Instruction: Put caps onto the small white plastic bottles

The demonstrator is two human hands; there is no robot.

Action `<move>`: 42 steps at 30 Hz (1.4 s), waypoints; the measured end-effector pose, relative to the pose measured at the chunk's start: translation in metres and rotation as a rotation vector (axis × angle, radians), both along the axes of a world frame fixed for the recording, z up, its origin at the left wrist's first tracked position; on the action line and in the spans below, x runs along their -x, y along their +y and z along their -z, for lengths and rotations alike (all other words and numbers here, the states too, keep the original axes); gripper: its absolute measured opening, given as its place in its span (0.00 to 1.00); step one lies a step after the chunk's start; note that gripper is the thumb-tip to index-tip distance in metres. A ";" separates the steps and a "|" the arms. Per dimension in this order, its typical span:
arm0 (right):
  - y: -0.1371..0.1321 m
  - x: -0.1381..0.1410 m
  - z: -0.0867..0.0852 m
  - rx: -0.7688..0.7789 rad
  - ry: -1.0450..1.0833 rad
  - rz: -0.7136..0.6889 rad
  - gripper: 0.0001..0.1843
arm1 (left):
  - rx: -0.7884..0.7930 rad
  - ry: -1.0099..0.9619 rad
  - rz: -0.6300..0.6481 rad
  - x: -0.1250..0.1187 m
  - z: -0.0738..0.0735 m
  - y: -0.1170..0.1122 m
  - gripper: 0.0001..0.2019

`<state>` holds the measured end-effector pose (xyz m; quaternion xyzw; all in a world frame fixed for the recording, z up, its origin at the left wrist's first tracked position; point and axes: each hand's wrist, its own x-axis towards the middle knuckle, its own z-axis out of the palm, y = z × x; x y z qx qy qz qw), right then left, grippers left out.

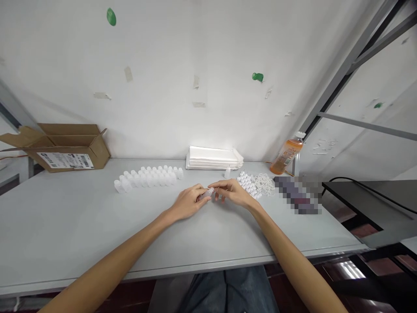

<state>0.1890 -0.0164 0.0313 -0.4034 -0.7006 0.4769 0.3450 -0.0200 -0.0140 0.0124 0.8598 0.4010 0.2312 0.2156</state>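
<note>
A small translucent plastic bottle (206,194) is held above the front-middle of the surface (81,217), pinched between the left hand (187,202) and the right hand (233,192). Its lower end is gripped in the curled fingers of the left hand, while its upper end is pinched by the thumb and fingertips of the right hand; the hands are close together and nearly touching. Rows of upright white plastic bottles (146,178) are set to the left of the hands. Just beyond the right hand stand a lone white bottle (227,173), a heap of small white caps (247,184) and a tangle of white rubber bands (264,184). A stack of white sheets (213,158) lies against the wall (156,78), an orange drink bottle (286,154) leans at the far right, and an open cardboard box (61,148) sits at the far left.
</note>
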 end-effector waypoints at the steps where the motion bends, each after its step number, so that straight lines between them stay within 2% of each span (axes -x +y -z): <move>1: 0.000 0.000 0.000 -0.004 -0.004 0.003 0.17 | 0.006 0.000 0.001 0.000 0.000 0.000 0.18; 15: -0.001 -0.001 -0.004 0.020 -0.047 0.001 0.19 | 0.051 0.020 0.032 0.002 -0.006 -0.002 0.19; 21: -0.004 -0.001 -0.008 0.025 -0.077 -0.007 0.19 | 0.006 0.043 0.049 0.003 -0.004 -0.002 0.19; 27: -0.003 0.002 -0.004 0.023 -0.060 -0.015 0.20 | -0.042 0.069 0.037 0.003 0.000 -0.002 0.16; 32: -0.003 0.003 -0.002 0.073 -0.025 -0.022 0.21 | -0.029 0.024 0.021 0.002 0.002 -0.001 0.15; 42: -0.002 0.003 -0.002 0.030 0.025 0.003 0.19 | 0.043 -0.109 0.011 0.001 0.001 0.001 0.18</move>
